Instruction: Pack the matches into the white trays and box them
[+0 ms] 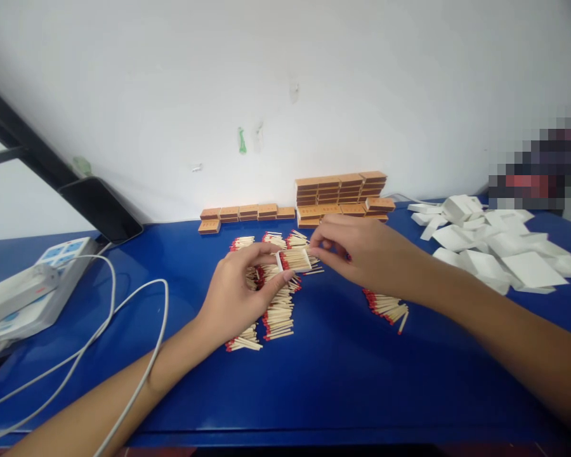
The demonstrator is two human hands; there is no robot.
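Observation:
Between the thumb and fingers of my left hand (240,285) is a small white matchbox tray (307,259), filled with red-tipped matches (292,259). My right hand (354,247) is at the tray's right end, its thumb and fingers closed near the match ends; whether it pinches a match there is hard to see. Under and around my left hand lie rows of loose matches (279,317), partly hidden by it. A smaller pile of matches (387,306) rests below my right forearm.
Stacked matchboxes (340,190) stand against the wall, with a low row of matchboxes (238,212) to their left. Folded white paper pieces (504,241) heap up at right. At left are a power strip (61,298), a phone (102,209) and a white cable (165,304) crossing my left forearm.

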